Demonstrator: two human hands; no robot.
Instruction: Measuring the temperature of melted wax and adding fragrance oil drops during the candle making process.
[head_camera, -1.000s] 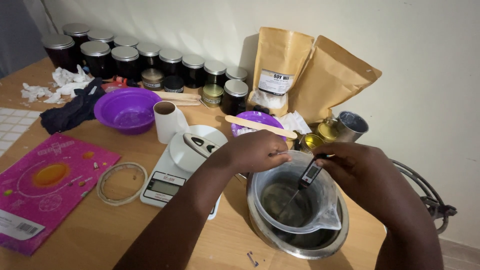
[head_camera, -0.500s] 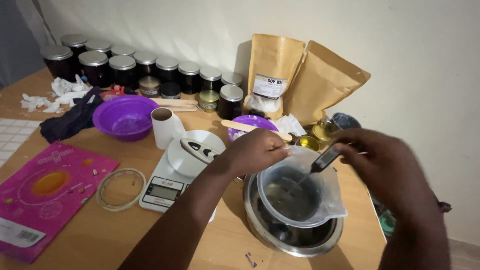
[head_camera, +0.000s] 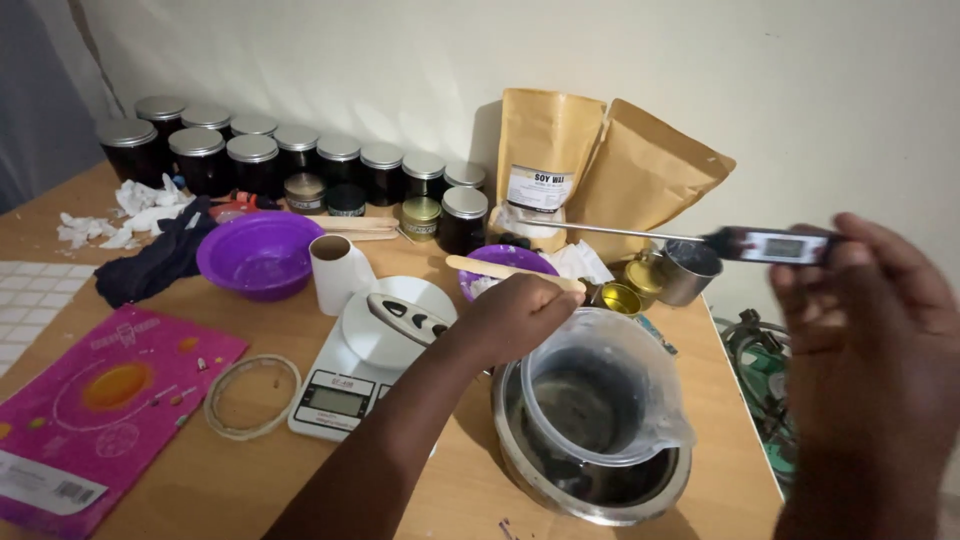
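Note:
My left hand grips the rim of a clear plastic jug that sits inside a steel bowl on the wooden table. Dark liquid fills the bottom of the jug. My right hand is raised at the right and holds a black digital probe thermometer level, its thin metal probe pointing left above the table, clear of the jug.
A white kitchen scale carries a black and silver tool. A purple bowl, paper cup, wooden sticks, rows of dark lidded jars, two brown paper pouches, small tins, a pink booklet and a tape ring surround it.
My right hand lifted the thermometer out of the jug and raised it up to the right, turning it level. My left hand stayed on the jug's rim.

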